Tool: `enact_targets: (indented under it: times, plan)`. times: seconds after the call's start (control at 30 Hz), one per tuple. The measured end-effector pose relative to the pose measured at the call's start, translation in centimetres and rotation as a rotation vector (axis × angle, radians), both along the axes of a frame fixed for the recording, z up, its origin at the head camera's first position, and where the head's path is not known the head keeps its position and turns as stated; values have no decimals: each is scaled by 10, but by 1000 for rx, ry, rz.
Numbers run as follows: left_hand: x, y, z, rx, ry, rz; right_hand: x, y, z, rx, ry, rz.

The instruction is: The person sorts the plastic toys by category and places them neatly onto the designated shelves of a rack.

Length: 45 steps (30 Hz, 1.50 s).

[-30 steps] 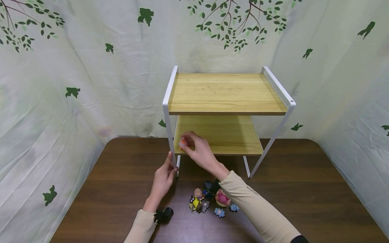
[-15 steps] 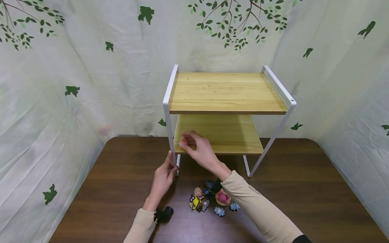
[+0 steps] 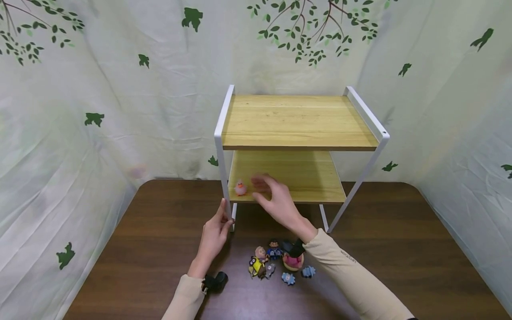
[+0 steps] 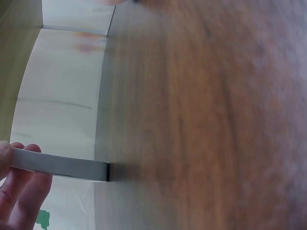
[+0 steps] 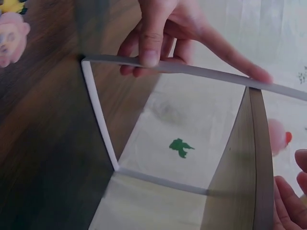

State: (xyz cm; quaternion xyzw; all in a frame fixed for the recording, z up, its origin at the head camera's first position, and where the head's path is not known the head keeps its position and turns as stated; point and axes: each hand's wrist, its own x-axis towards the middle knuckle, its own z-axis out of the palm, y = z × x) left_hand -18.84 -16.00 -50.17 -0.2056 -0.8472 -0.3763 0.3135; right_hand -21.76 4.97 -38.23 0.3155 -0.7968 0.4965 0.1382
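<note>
A small pink bird figure with an orange beak (image 3: 240, 188) stands upright at the left end of the lower wooden shelf (image 3: 304, 182). My right hand (image 3: 278, 200) is just right of it, thumb and fingers spread apart with nothing between them. In the right wrist view the bird figure (image 5: 277, 137) shows partly behind the shelf edge, near the fingertips (image 5: 285, 201). My left hand (image 3: 214, 238) pinches the white left front leg (image 4: 62, 164) of the shelf rack, thumb on one side and fingers on the other; its index finger reaches up along the leg.
Several toy figures lie on the brown table in front of the rack: a yellow one (image 3: 256, 267), a blue-clad one (image 3: 274, 250), a pink one (image 3: 293, 262) and two blue gear-like pieces (image 3: 288, 278). The upper shelf (image 3: 300, 122) overhangs the lower one. A leaf-print curtain stands behind.
My right hand has let go of the bird figure and drawn back to the right, fingers spreading. The figure stays on the lower shelf. My left hand holds its place on the leg.
</note>
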Motion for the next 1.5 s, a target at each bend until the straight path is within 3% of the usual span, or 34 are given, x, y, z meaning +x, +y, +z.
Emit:
enact_targets:
  times: [0.3, 0.37, 0.53, 0.6, 0.87, 1.13, 1.23, 1.4, 1.5]
  plan:
    - [0, 0, 1, -8, 8, 8, 9, 21, -6, -40, -3, -27]
    - [0, 0, 1, -5, 10, 5, 17, 24, 2, -51, -12, -25]
    - [0, 0, 1, -4, 13, 2, 23, 32, 1, -67, -15, -22]
    - [0, 0, 1, -7, 17, 5, 19, 36, -9, -70, -5, -21]
    - [0, 0, 0, -7, 6, 10, 32, 43, -12, -74, -42, 4]
    - [0, 0, -3, -10, 9, 9, 56, 45, 9, -62, -4, 9]
    - [0, 1, -4, -8, 1, 10, 60, 47, 9, -56, 2, 5]
    - [1, 1, -3, -6, -3, 14, 61, 51, 0, -43, -4, -3]
    - [1, 2, -2, -7, 0, 12, 56, 55, -16, -30, -8, -11]
